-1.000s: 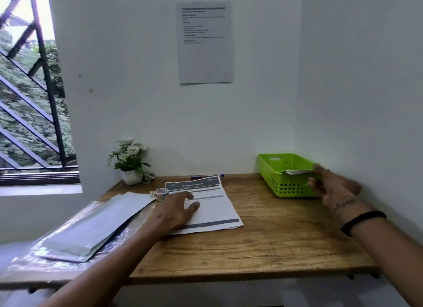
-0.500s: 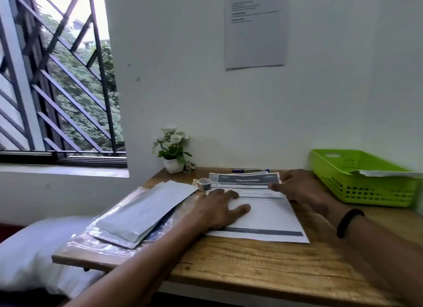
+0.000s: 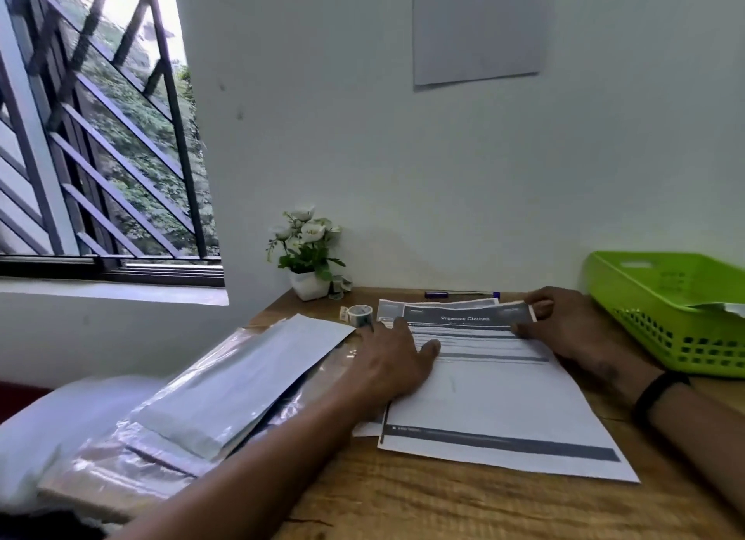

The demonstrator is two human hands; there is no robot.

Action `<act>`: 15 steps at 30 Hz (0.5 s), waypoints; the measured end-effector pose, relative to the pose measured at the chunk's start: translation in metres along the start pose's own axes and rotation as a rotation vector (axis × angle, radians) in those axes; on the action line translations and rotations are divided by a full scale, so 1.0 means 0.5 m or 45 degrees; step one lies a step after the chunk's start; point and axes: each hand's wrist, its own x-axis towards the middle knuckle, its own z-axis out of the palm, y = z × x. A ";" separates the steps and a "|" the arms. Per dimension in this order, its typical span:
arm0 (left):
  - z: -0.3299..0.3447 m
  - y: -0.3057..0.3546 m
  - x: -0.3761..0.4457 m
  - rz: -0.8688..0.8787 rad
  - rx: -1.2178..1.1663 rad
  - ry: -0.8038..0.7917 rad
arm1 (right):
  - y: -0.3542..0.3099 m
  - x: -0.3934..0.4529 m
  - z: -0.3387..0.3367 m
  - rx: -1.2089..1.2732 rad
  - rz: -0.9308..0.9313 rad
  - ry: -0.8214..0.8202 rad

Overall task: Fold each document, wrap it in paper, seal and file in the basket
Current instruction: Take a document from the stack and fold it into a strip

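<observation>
The thin white printed document (image 3: 496, 398) is light and floppy; right hand (image 3: 564, 326) pinches its far corner, left hand (image 3: 397, 362) lies flat, pinning it.

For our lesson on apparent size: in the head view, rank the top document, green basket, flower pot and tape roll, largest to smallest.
1. top document
2. green basket, cut off by the frame
3. flower pot
4. tape roll

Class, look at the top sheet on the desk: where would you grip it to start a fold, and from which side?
Probably the far right corner of the top sheet, from the right: it is already lifted off the stack at the right hand, while the left hand pins its left edge.
</observation>
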 end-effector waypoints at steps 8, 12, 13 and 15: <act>-0.038 -0.026 -0.016 0.129 -0.428 0.322 | 0.030 0.009 -0.007 0.731 0.192 0.123; -0.063 -0.044 -0.006 -0.015 -0.752 0.275 | 0.002 -0.012 -0.013 1.098 0.236 0.055; -0.067 -0.048 -0.005 -0.022 -0.876 0.222 | -0.006 -0.016 -0.011 1.165 0.233 0.043; -0.074 -0.054 -0.004 -0.025 -1.287 0.030 | -0.015 -0.022 -0.006 1.255 0.208 0.013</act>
